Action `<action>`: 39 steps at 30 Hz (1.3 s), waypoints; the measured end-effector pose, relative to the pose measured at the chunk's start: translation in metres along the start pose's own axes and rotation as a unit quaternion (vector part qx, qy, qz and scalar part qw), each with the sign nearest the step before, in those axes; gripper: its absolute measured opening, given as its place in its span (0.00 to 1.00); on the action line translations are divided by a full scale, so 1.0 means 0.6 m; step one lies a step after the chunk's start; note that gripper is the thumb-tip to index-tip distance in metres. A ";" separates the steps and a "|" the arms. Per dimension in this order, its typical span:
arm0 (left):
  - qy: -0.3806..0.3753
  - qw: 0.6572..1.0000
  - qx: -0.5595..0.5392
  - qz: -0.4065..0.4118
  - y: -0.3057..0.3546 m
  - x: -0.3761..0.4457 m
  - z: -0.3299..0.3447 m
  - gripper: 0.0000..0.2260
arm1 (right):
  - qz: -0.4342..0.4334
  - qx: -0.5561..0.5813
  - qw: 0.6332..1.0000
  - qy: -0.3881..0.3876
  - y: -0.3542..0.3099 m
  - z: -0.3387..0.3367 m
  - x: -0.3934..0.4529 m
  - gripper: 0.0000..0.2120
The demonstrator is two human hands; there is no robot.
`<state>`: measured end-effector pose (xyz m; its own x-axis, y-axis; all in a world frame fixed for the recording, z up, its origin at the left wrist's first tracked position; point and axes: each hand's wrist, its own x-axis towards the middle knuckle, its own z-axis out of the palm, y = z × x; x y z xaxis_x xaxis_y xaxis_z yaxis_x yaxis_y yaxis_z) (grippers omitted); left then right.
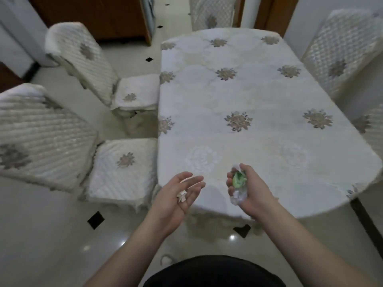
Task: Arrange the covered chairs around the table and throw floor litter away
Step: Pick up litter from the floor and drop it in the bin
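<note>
A long table (238, 96) under a white flowered cloth fills the middle. Two covered chairs stand at its left side, one near (122, 168) and one farther back (132, 94). Another covered chair (339, 56) stands at the right and one (211, 15) at the far end. My left hand (182, 193) is palm up over the table's near corner, with a small crumpled white paper scrap (182, 198) lying in it. My right hand (246, 189) is closed around a bundle of crumpled clear plastic and a green wrapper (238, 179).
A further covered chair back (371, 129) shows at the right edge. The glossy tiled floor (51, 235) has small black diamond insets. A brown wooden cabinet (93, 15) stands at the back left, with a passage beside it.
</note>
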<state>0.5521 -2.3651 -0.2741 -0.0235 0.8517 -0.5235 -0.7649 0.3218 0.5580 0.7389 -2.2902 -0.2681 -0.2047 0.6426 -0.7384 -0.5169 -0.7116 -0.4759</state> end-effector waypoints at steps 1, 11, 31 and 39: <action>0.011 1.000 -0.002 0.020 0.033 -0.006 -0.030 0.14 | 0.008 -0.014 1.000 -0.011 0.023 0.043 0.013 0.13; 0.113 0.982 -0.015 0.149 0.278 -0.052 -0.253 0.05 | 0.102 -0.107 0.982 -0.119 0.203 0.373 0.080 0.11; 0.328 0.889 -0.187 0.259 0.397 -0.258 -0.474 0.05 | 0.244 -0.305 0.876 -0.283 0.474 0.647 0.085 0.11; 0.367 0.858 -0.201 0.296 0.433 -0.419 -0.691 0.06 | 0.263 -0.419 0.808 -0.318 0.769 0.783 -0.012 0.09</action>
<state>0.0923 -2.6670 -0.2642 -0.7718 0.2785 -0.5716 -0.6353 -0.3730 0.6762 0.1114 -2.4898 -0.2578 -0.7369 0.0139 -0.6759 0.4722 -0.7049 -0.5292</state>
